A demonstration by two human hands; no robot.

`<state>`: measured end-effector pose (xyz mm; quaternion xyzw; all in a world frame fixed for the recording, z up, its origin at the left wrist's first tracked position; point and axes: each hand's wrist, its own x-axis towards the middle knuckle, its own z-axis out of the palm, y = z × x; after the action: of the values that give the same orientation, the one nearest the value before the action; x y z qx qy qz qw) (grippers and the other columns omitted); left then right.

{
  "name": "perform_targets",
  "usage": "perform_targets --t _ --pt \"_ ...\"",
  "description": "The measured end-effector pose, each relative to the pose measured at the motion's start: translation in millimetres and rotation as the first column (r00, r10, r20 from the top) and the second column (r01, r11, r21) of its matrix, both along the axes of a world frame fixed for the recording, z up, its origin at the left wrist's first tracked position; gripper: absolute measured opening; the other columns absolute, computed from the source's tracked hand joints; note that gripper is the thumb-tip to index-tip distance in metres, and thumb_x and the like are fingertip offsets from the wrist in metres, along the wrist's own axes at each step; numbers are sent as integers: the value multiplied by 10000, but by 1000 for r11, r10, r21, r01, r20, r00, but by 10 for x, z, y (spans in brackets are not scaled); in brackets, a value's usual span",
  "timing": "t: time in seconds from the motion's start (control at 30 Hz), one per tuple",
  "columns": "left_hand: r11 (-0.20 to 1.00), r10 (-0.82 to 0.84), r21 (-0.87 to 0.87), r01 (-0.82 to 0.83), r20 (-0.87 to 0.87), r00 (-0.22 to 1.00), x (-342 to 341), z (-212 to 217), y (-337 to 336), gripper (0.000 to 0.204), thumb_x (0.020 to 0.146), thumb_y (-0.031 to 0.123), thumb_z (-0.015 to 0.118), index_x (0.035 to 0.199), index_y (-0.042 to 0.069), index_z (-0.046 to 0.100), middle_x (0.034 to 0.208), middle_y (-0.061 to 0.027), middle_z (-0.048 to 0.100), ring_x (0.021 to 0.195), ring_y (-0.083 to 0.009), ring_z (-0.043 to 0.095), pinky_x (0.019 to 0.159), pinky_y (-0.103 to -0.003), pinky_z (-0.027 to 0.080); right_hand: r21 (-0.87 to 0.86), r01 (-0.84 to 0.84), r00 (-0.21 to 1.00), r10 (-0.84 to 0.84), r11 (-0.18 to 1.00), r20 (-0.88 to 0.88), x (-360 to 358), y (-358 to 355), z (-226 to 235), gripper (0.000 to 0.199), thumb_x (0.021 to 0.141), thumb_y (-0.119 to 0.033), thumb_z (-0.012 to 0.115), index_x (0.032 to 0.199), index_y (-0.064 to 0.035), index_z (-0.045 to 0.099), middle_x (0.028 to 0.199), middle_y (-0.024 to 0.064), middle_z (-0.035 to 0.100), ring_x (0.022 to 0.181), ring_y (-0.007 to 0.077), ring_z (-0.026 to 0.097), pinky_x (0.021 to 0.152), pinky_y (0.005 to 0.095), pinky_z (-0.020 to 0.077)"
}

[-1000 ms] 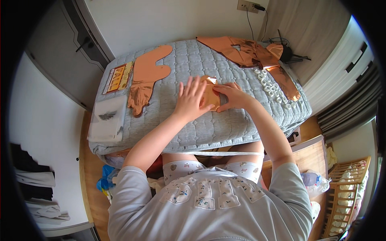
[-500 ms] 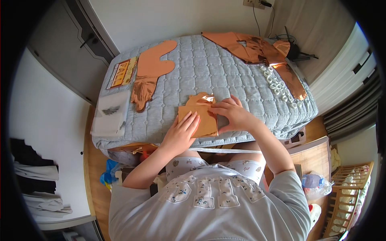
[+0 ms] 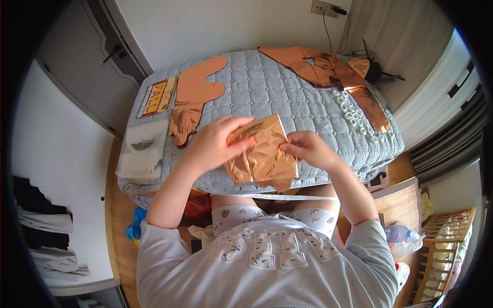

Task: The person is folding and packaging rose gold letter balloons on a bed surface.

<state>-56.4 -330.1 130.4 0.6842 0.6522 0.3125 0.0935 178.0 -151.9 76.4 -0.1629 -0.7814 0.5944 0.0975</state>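
A folded copper-coloured foil balloon (image 3: pixel 264 154) is raised at a tilt above the near edge of the bed, wrinkled shiny side showing. Along its right side runs a thin white edge, and a loose foil flap hangs below. My left hand (image 3: pixel 213 143) grips its upper left part, thumb across the front and fingers partly behind. At the right edge, my right hand (image 3: pixel 308 149) pinches it between thumb and curled fingers. Flat on the bed to the left lies another copper foil balloon (image 3: pixel 197 84), partly crumpled at its near end. A larger crumpled foil balloon (image 3: pixel 321 66) lies at the far right.
Small white rings (image 3: pixel 354 113) lie in rows on the quilted bed (image 3: pixel 251 77). At its left are a yellow-and-red printed packet (image 3: pixel 156 97) and clear plastic bags (image 3: pixel 141 149). A black device with antennas (image 3: pixel 377 66) and cables stands at the far right corner. A wooden crib (image 3: pixel 441 251) is at right.
The folded foil balloon has been lifted off the bed and turned over, its wrinkled shiny face now showing. My left hand has gone from lying flat on it to gripping it.
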Motion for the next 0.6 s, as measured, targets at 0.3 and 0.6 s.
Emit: perform_targets --t 0.3,0.6 --pt "989 -63 -149 3 -399 915 -401 -843 1038 590 1005 443 608 1490 120 517 1453 -144 574 1369 -304 530 1133 -459 422 -191 183 917 -98 964 386 -319 537 -254 301 992 -349 669 881 -71 703 734 2 672 572 95 624 517 237 491" --pt "935 -353 -150 320 -364 862 -381 -1214 1158 648 1053 409 512 1613 141 324 1678 -54 313 1546 -268 292 1261 -487 240 -153 207 881 -116 966 458 -315 600 -194 301 995 -328 674 997 -29 712 750 40 685 595 136 663 562 283 557"
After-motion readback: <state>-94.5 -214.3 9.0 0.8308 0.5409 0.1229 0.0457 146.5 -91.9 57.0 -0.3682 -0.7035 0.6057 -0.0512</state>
